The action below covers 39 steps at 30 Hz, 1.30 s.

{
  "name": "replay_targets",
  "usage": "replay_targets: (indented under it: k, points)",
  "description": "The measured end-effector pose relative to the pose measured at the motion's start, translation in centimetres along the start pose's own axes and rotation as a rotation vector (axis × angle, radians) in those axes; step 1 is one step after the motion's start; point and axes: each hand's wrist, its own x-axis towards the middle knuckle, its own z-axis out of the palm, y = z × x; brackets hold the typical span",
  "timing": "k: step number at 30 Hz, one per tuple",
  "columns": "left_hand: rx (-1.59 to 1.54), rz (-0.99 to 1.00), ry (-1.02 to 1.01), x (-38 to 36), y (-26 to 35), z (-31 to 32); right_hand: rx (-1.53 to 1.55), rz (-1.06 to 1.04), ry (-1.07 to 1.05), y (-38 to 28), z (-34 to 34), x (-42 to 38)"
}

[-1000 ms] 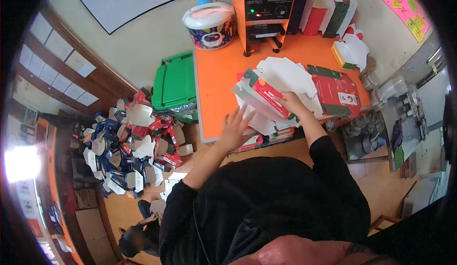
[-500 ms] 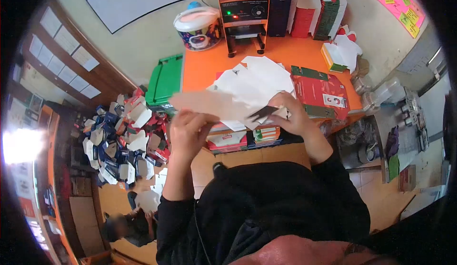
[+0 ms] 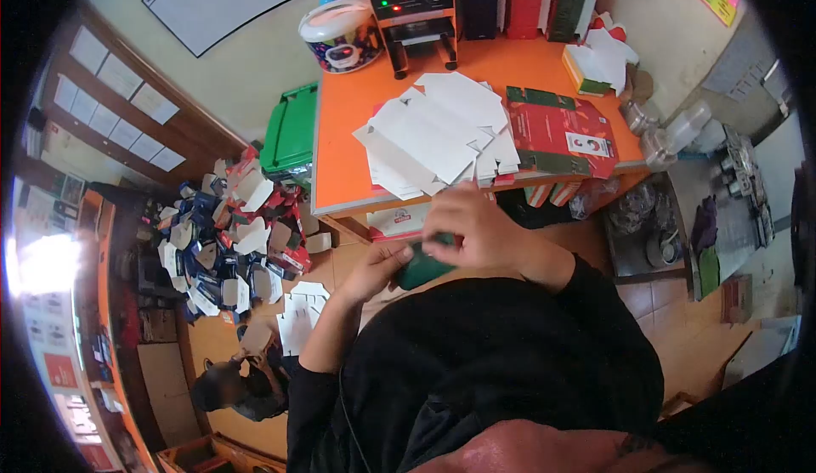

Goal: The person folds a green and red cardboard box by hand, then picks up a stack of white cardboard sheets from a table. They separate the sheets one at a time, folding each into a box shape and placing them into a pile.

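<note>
Close to my body, my left hand (image 3: 374, 274) grips a dark green cardboard carton (image 3: 425, 271) at its left side, thumb on top. My right hand (image 3: 474, 228) is bent over the carton's upper right edge, its fingers curled in and partly hiding it. Much of the carton's shape is covered by the hands. Just beyond them, a loose stack of flat white carton blanks (image 3: 433, 129) with notched edges lies on the orange table (image 3: 340, 146). To its right are red and green printed carton blanks (image 3: 552, 129).
A sealing machine (image 3: 414, 10) and a patterned tub (image 3: 342, 44) stand at the back. A green bin (image 3: 289, 129) is left of the table. Folded boxes (image 3: 225, 239) are heaped on the floor, with another person (image 3: 246, 384) sitting near them. Metal shelving (image 3: 654, 243) stands right.
Both hands have come down toward my body. The pale card piece held up over the stack is replaced in view by a dark green surface between the hands. My right hand moved left.
</note>
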Motion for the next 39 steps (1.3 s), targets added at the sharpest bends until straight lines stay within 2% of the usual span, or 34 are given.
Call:
replay_targets:
  k: [2, 3, 4, 5, 7, 8, 9, 10, 11, 12, 13, 15, 16, 17, 19, 20, 23, 25, 26, 27, 29, 31, 33, 34, 35, 37, 39]
  points:
    - [-0.144, -0.02, 0.113, -1.0, -0.6, 0.6, -0.077, 0.029, 0.034, -0.9, 0.1, 0.0]
    - [-0.143, -0.028, 0.103, -1.6, -0.9, 0.6, -0.149, 0.053, 0.057, -1.5, 0.3, 0.0]
    - [-0.061, -0.006, 0.096, -2.2, -1.1, 0.5, -0.153, 0.021, -0.105, -1.9, 1.0, -0.2]
    - [0.019, 0.016, 0.088, -3.0, -1.4, 0.5, -0.154, 0.033, -0.102, -2.1, 1.9, -0.4]
    - [0.035, 0.052, 0.067, -5.1, -2.2, 0.8, 0.04, -0.044, -0.32, -2.4, 3.7, -0.6]
    - [0.051, 0.052, 0.158, -6.3, -2.5, 0.9, -0.058, -0.046, -0.21, -3.2, 4.4, -0.7]
    - [0.068, 0.051, 0.249, -7.4, -2.7, 0.9, -0.057, -0.038, -0.204, -4.1, 5.0, -0.6]
    - [0.097, 0.096, 0.34, -8.5, -2.6, 0.7, -0.059, -0.112, -0.006, -5.0, 5.5, -0.4]
    - [-0.077, 0.193, 0.526, -9.4, -2.8, 0.8, -0.061, -0.185, 0.19, -6.0, 6.0, -0.3]
    - [-0.236, 0.221, 0.537, -11.1, -2.8, 0.0, -0.037, -0.25, 0.054, -6.9, 6.8, -0.4]
    - [-0.395, 0.248, 0.549, -12.9, -2.6, -0.7, -0.031, -0.244, 0.051, -8.0, 8.0, -0.5]
    - [-0.668, 0.457, 0.658, -15.3, -1.4, 1.3, -0.119, -0.382, -0.015, -9.9, 11.6, -0.5]
    - [-0.689, 0.495, 0.575, -17.1, -2.6, 0.6, -0.139, -0.436, 0.059, -10.2, 13.6, -0.4]
    - [-0.721, 0.528, 0.681, -17.9, -2.1, 1.8, -0.136, -0.433, 0.059, -11.4, 14.6, -0.1]
    - [-0.718, 0.533, 0.67, -20.8, -3.1, 2.1, -0.072, -0.445, 0.096, -13.8, 15.8, 0.2]
    - [-0.719, 0.531, 0.67, -22.0, -3.5, 2.2, -0.052, -0.426, 0.019, -15.6, 15.2, 0.2]
    - [-0.815, 0.576, 0.699, -25.0, -5.2, 2.7, -0.041, -0.478, 0.023, -17.0, 18.1, -0.8]
    - [-0.639, 0.68, 0.829, -26.3, -6.0, 3.1, -0.006, -0.532, 0.056, -17.8, 18.5, -1.3]
    - [-0.449, 0.705, 0.988, -26.1, -5.6, 4.8, 0.057, -0.497, 0.072, -18.4, 18.4, -1.5]
    - [-0.379, 0.685, 1.028, -26.5, -6.5, 5.5, 0.121, -0.462, 0.088, -19.0, 18.4, -1.6]
    - [-0.185, 0.819, 1.081, -26.8, -6.9, 7.2, 0.117, -0.445, 0.109, -20.0, 18.3, -2.1]
    - [-0.09, 0.789, 1.115, -27.8, -7.4, 7.5, 0.102, -0.418, 0.079, -20.9, 18.3, -2.7]
    - [0.01, 0.812, 1.103, -28.5, -6.8, 8.3, 0.133, -0.482, 0.102, -21.7, 18.0, -3.2]
    - [0.017, 0.726, 1.116, -29.2, -6.8, 8.6, 0.116, -0.465, 0.076, -22.1, 17.9, -3.5]
    - [0.018, 0.734, 1.123, -29.6, -6.8, 9.3, 0.102, -0.444, 0.048, -22.5, 17.8, -3.9]
    - [0.229, 0.599, 1.186, -30.2, -7.0, 10.8, 0.103, -0.463, 0.064, -23.4, 17.7, -4.5]
    - [0.196, 0.67, 1.201, -29.6, -7.5, 11.5, 0.122, -0.42, 0.081, -24.2, 16.9, -5.3]
